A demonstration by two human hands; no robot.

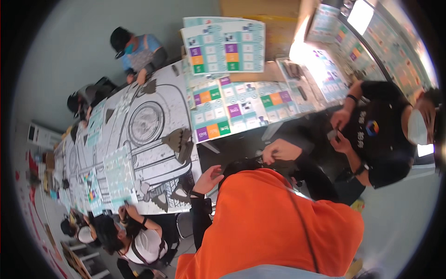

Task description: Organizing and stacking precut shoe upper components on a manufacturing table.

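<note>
My left hand [208, 180] is raised beside the near corner of the drawing-covered table, a black band at its wrist. Its fingers are spread and slightly bent, with nothing visible in them. Farther right, my right hand [282, 151] has its fingers curled together, and a small shiny bit shows at the fingertips, too small to name. Between the two hands, a dark form [239, 166] lies just beyond the front of my orange top [278, 218]. Both of my sleeves are black. Printed sheets with coloured blocks [241, 109] lie on the table beyond my hands.
A long table [186, 109] with a black line drawing carries dark brown jagged pieces [179, 143]. A stack of printed sheets [223, 46] sits at the back. On the right, a person in black [381, 135] handles something small; several other people work around the table.
</note>
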